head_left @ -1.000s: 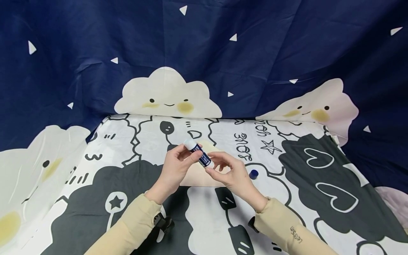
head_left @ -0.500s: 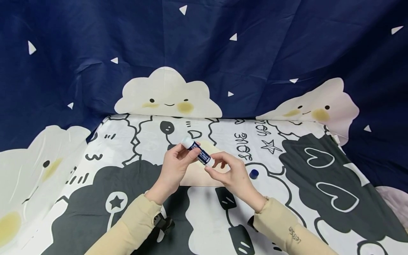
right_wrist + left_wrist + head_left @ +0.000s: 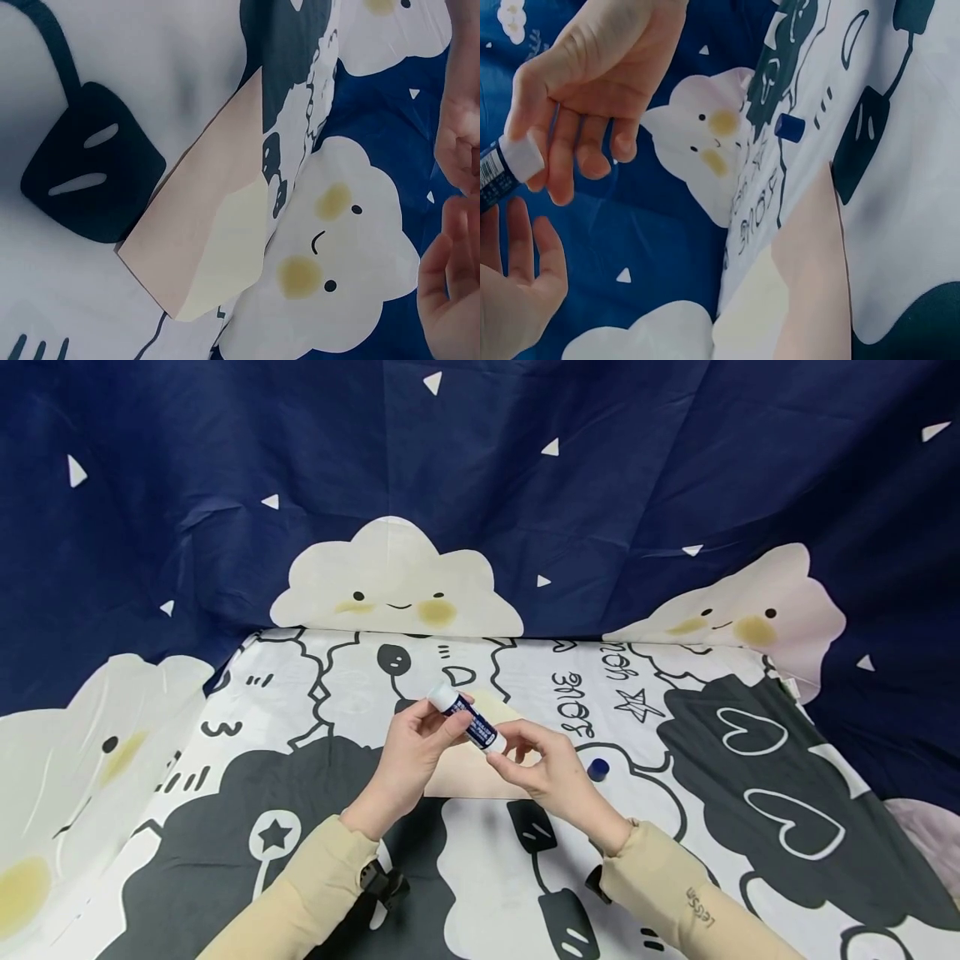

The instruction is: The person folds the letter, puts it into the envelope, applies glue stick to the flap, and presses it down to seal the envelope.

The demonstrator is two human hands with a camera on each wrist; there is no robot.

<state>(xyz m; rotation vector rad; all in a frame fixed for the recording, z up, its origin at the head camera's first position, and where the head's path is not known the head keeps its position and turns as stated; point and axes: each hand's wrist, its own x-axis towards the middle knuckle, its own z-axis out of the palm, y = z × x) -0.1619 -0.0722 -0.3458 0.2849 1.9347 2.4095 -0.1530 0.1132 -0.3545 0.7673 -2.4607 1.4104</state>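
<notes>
A dark blue glue stick (image 3: 474, 725) with white ends is held aslant in the air in the head view. My left hand (image 3: 407, 755) grips its barrel, thumb across the near side. Thumb and forefinger of my right hand (image 3: 553, 770) pinch the lower white end (image 3: 523, 157), seen closely in the left wrist view, where the other right fingers hang loose. Below the hands lies a pale pink envelope (image 3: 191, 184) with a cream flap (image 3: 229, 244), partly hidden by them in the head view. A blue cap (image 3: 597, 769) sits apart, right of the right hand.
A black, white and grey patterned cloth (image 3: 480, 893) covers the table. Behind it hangs a dark blue curtain (image 3: 480, 460) printed with clouds and white triangles. Both forearms wear beige sleeves (image 3: 660, 877), with dark wrist straps (image 3: 384, 883).
The glue stick has tilted slightly flatter, its upper end shifting a little left. My right fingers have moved slightly around its lower end. The envelope and cap stay in place.
</notes>
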